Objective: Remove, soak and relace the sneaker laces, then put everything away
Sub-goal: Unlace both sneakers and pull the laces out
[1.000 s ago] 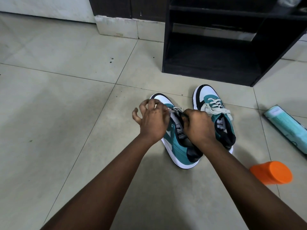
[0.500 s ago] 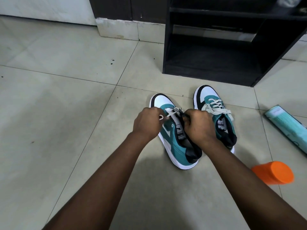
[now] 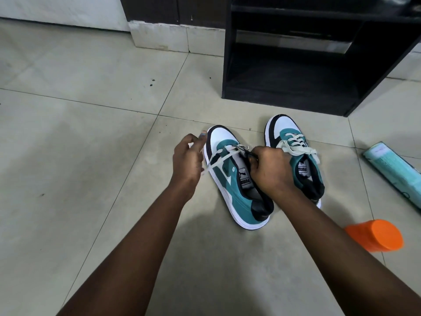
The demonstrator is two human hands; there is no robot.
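- Fingers [image 3: 262, 156] of my right hand [image 3: 271, 172] are curling tight on the eyelet edge of the left sneaker [image 3: 239, 181], pinning it down at the tongue.
- My left hand [image 3: 188, 156] is drawing the lace [image 3: 218, 161] out to the side; the strand is running taut from the lowest eyelets to my palm. Its fingers are bending round the lace, though the exact pinch is hidden behind the hand.
- I am judging this to be the removal step: the lace is threading only the eyelets nearest the toe, so this shoe is nearly unlaced.
- Next I am probably needing a steady sideways pull to free the last crossing, with the right hand bracing so the shoe is not sliding on the tile floor [image 3: 91, 156].
- Just beside it, the right sneaker [image 3: 293, 156] is sitting fully laced, its bow loose over the tongue, so it is waiting its turn.
- Both shoes are pointing toes toward the black shelf unit [image 3: 296, 87], whose bottom edge is lying near the toes.
- To my left the floor is giving open room for the pulling arm.
- To my right, an orange container [image 3: 376, 236] is lying on its side near my forearm, and a teal packet [image 3: 391, 172] is lying farther out; a wide elbow swing could be knocking the container.
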